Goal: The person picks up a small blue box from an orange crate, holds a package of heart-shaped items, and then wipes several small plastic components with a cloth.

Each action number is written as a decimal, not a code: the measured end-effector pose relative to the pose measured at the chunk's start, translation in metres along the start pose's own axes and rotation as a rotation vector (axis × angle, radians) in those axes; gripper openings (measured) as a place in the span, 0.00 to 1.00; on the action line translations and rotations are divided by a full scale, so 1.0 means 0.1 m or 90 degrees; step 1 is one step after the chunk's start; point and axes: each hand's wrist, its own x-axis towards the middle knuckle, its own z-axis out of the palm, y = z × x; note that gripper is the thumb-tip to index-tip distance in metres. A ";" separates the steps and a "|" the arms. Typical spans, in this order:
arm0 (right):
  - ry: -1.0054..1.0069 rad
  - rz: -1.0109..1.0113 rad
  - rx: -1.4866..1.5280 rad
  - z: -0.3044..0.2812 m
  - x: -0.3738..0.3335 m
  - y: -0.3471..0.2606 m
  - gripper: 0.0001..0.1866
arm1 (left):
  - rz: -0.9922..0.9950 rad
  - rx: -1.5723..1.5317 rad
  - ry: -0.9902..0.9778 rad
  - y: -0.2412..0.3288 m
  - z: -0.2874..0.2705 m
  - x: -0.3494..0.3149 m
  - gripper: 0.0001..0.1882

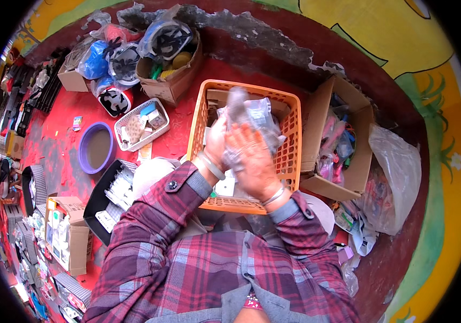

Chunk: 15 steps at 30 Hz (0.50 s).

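Observation:
Both hands are over an orange plastic basket (245,84) that stands right in front of me. A crumpled grey cloth-like thing (236,102), smeared by motion, is squeezed between them. My left hand (215,142) grips it from the left side, its fingers partly hidden behind it. From the right, my right hand (254,161) presses on it with the back of the hand up; its fingers are blurred. Beside the grey thing, inside the basket, lies a clear plastic-wrapped item (263,112). A white piece (225,187) shows low in the basket below my hands.
To the right stands an open cardboard box (312,129) of colourful items, near a clear plastic bag (397,167). On the left are a white basket (143,142), a purple tub (111,148) and a black tray (95,207). Another filled carton (168,89) stands by the wall.

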 end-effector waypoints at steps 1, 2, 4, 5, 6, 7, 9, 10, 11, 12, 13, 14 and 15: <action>-0.007 -0.003 0.015 -0.01 0.01 -0.01 0.26 | 0.002 0.013 0.010 0.02 -0.04 -0.02 0.27; -0.013 -0.006 0.031 -0.02 0.02 0.01 0.26 | 0.003 0.026 0.020 0.02 -0.06 -0.05 0.27; 0.046 0.017 -0.076 -0.08 0.09 0.23 0.25 | 0.003 0.049 0.185 -0.12 0.09 -0.08 0.27; 0.075 0.083 -0.053 -0.14 0.10 0.30 0.24 | 0.004 0.062 0.141 -0.17 0.22 -0.06 0.27; 0.106 0.134 -0.019 -0.08 0.05 0.50 0.28 | 0.003 0.041 0.119 -0.20 0.21 -0.04 0.28; 0.111 0.153 0.008 -0.10 0.04 0.55 0.28 | 0.003 0.055 0.123 -0.21 0.25 -0.03 0.28; 0.117 0.115 0.040 -0.10 0.01 0.51 0.29 | -0.006 0.060 0.071 -0.20 0.25 -0.03 0.27; 0.118 0.057 0.046 -0.08 0.02 0.33 0.30 | -0.014 0.053 0.017 -0.17 0.17 -0.03 0.26; 0.104 0.029 0.083 0.09 -0.04 0.24 0.30 | -0.024 0.042 -0.038 -0.16 0.06 -0.03 0.25; 0.064 0.042 0.051 0.09 0.01 -0.03 0.30 | -0.029 -0.012 -0.082 -0.14 -0.07 -0.04 0.24; 0.061 0.034 0.066 0.10 0.01 -0.02 0.29 | -0.037 -0.066 -0.128 -0.12 -0.21 -0.05 0.23; 0.061 0.026 0.076 0.09 0.04 0.03 0.29 | -0.048 -0.120 -0.178 -0.11 -0.28 -0.04 0.22; 0.057 0.032 0.017 0.07 0.07 0.09 0.29 | -0.051 -0.094 -0.157 -0.11 -0.35 -0.06 0.23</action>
